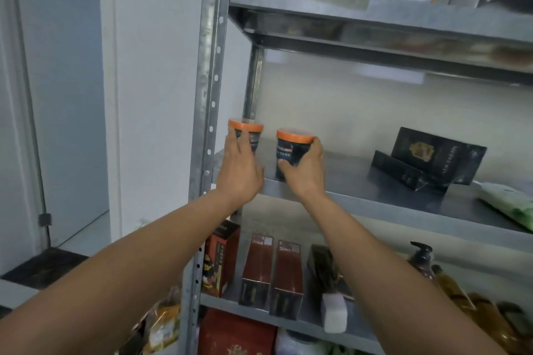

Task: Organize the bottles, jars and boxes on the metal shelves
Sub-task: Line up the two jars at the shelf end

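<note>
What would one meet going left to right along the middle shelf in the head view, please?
left orange-lidded jar in the left hand → right orange-lidded jar in the right hand → black boxes → green pouch

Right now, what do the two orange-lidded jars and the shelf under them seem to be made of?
The left jar and right jar: likely plastic, glossy dark printed bodies, matte orange lids. The middle shelf: sheet metal, probably galvanized steel, dull grey with soft reflections.
</note>
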